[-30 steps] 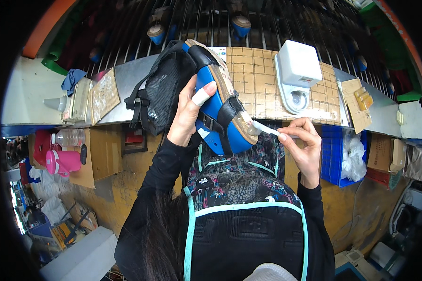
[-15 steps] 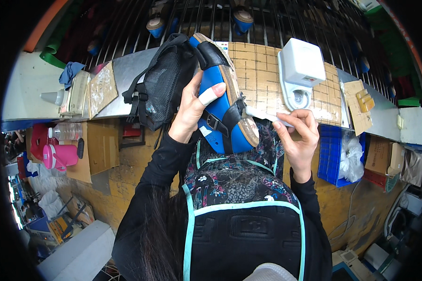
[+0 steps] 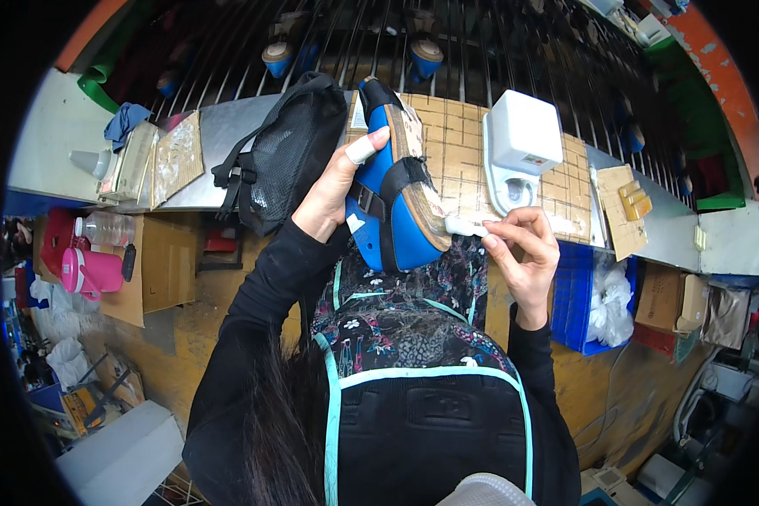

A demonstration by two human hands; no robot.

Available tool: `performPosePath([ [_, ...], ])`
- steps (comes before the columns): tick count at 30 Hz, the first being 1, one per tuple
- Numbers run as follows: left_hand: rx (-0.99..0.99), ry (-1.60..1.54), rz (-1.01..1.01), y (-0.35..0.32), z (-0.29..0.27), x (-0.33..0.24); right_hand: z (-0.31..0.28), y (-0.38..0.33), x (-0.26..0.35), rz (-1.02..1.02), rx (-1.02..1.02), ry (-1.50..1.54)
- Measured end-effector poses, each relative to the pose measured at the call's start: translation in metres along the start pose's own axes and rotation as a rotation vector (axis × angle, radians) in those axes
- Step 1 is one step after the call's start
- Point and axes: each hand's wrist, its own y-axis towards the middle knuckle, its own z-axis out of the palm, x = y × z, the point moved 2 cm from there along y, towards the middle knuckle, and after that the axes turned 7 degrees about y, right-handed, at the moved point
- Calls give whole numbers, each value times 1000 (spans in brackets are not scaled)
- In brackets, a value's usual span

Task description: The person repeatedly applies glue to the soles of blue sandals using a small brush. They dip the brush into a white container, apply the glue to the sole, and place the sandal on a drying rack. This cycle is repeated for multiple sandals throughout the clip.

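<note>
My left hand (image 3: 339, 184) grips a sandal (image 3: 396, 143) stretched over a blue shoe last (image 3: 419, 221). Black straps with a buckle cross the last, and the sandal's tan sole edge faces right. White tape wraps my left thumb, which presses on the blue side. Between the thumb and fingers of my right hand (image 3: 527, 257) is a thin white brush (image 3: 465, 227). Its thick white tip is at the sole edge near the toe; I cannot tell whether it touches. Behind my right hand stands a white pot (image 3: 523, 139) with a round opening at its front.
A black mesh bag (image 3: 282, 160) lies left of the sandal on the bench. Cardboard (image 3: 451, 126) marked with a grid covers the bench middle. Beyond it run rack bars (image 3: 346, 42) carrying more lasts. A blue crate (image 3: 572, 291) with plastic bags is below right; a pink jug (image 3: 91, 271) is at left.
The brush has moved from beside the front strap down toward the toe end of the sole. My left hand has tilted the sandal slightly. The whole view has shifted a little.
</note>
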Motion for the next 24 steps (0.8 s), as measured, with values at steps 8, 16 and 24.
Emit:
performPosePath([
  [8,28,-170,-152,4,19,3,-4,16,9,-139,36,90],
  [16,344,-459,-371,-18,26,25,11,40,20,-262,192,197],
  [24,792,-873,-598,-58,31,57,20,69,21,-305,514,72],
])
